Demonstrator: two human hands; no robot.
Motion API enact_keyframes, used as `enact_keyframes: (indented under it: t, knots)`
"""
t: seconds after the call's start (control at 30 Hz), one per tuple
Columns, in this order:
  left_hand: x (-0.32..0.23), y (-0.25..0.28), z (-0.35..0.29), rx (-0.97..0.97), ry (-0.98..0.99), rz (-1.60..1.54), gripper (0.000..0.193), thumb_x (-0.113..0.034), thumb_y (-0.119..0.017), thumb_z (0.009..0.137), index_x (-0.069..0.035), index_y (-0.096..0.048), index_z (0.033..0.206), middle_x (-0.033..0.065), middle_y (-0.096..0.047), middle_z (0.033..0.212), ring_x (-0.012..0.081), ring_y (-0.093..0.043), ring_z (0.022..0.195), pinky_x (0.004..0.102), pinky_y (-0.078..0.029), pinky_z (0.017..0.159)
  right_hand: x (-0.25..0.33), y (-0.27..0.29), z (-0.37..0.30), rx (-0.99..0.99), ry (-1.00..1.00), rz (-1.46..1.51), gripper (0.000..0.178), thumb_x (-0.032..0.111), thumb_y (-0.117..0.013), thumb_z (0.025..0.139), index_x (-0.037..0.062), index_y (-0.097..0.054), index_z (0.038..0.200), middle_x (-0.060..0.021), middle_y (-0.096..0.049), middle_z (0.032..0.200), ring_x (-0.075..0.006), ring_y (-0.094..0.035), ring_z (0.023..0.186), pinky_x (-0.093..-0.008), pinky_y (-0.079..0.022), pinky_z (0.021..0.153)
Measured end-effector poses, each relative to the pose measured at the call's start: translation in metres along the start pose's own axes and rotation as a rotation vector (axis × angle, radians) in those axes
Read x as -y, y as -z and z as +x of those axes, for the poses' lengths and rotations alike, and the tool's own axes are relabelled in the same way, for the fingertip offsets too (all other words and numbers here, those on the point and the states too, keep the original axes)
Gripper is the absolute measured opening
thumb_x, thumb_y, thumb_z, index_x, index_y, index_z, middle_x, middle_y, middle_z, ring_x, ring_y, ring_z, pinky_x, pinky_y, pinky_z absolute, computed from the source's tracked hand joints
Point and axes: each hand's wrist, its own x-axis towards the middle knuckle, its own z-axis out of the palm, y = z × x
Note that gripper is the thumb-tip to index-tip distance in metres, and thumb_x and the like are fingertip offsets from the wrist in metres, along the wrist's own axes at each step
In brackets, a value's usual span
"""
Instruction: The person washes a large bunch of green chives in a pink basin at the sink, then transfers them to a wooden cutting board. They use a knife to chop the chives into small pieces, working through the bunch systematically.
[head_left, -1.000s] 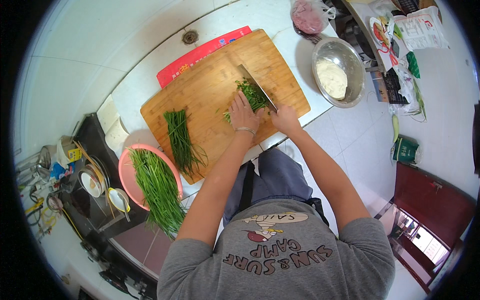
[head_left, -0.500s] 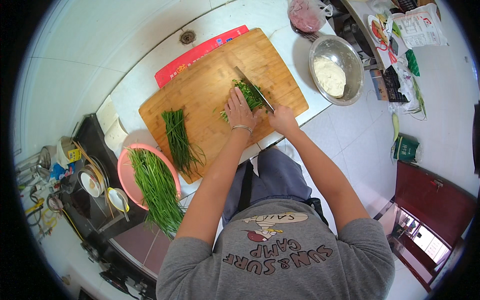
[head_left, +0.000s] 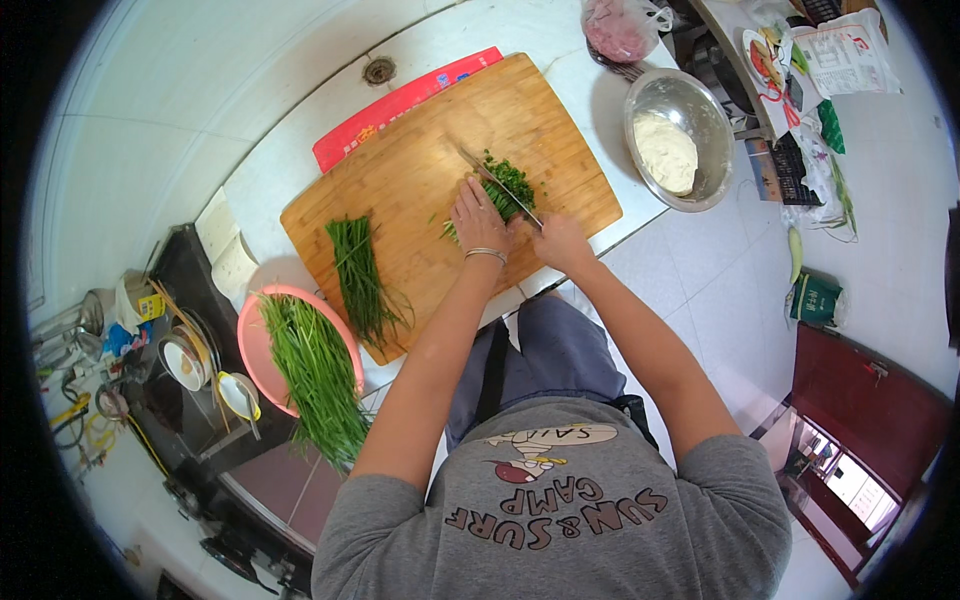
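Seen from above, a person in a grey printed shirt is standing at a white table and chopping green chives on a large wooden cutting board.

The left hand is lying flat with fingers curled, pressing down a small bunch of chives near the board's centre. The right hand, at about 4 o'clock from the left, is closed around the handle of a knife. The blade is angling up toward 11 o'clock, just beside the left fingertips.

At 1 o'clock from the hands, touching the blade, a small heap of chopped chives is lying on the board. That is the finished part, and it looks like a modest share.

Much is remaining. A second uncut bundle of chives is lying on the board at 8 o'clock from the hands. Farther the same way, off the board's corner, a pink basin is holding a thick pile of long chives.

A red flat board is peeking out from under the far edge of the wooden one. At 2 o'clock, a metal bowl with pale dough is sitting on the table.
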Motion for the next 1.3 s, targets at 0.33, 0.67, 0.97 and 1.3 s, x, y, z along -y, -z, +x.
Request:
enact_keyframes:
  t: [0.33, 0.67, 0.97, 1.3]
  knots:
    - [-0.004, 0.008, -0.004, 0.086, 0.067, 0.206, 0.09, -0.055, -0.059, 0.076, 0.009, -0.033, 0.134, 0.018, -0.044, 0.123, 0.0285, -0.041, 0.113, 0.0397, -0.03, 0.098, 0.008, 0.004, 0.004, 0.098, -0.131, -0.074, 0.024, 0.015, -0.05, 0.08, -0.0007, -0.06, 0.095, -0.0275, -0.062, 0.093, -0.0424, -0.06, 0.09, -0.0488, -0.049, 0.079]
    - [0.012, -0.021, -0.004, 0.061, -0.115, 0.239, 0.063, -0.038, -0.057, 0.08, 0.006, -0.046, 0.123, 0.0152, -0.048, 0.114, 0.0275, -0.044, 0.101, 0.0378, -0.036, 0.089, 0.016, 0.002, 0.016, 0.116, -0.14, -0.135, 0.019, 0.01, -0.052, 0.074, -0.0036, -0.06, 0.084, -0.0281, -0.062, 0.084, -0.0426, -0.061, 0.082, -0.0484, -0.049, 0.074]
    - [0.02, -0.027, -0.006, -0.01, -0.178, 0.216, 0.06, -0.034, -0.059, 0.077, 0.005, -0.048, 0.121, 0.0174, -0.047, 0.117, 0.0301, -0.044, 0.106, 0.0383, -0.035, 0.093, 0.022, -0.006, 0.043, 0.23, -0.097, -0.139, 0.02, 0.009, -0.053, 0.074, -0.0034, -0.057, 0.088, -0.0292, -0.061, 0.085, -0.0429, -0.06, 0.083, -0.048, -0.05, 0.075]
    - [0.017, -0.019, -0.007, 0.078, -0.134, 0.146, 0.059, -0.036, -0.056, 0.081, 0.005, -0.045, 0.123, 0.0154, -0.046, 0.119, 0.0285, -0.042, 0.108, 0.0374, -0.034, 0.094, 0.026, 0.008, 0.031, -0.019, -0.031, 0.007, 0.025, 0.02, -0.053, 0.077, -0.0035, -0.059, 0.082, -0.0294, -0.06, 0.079, -0.0443, -0.06, 0.079, -0.0504, -0.048, 0.073]
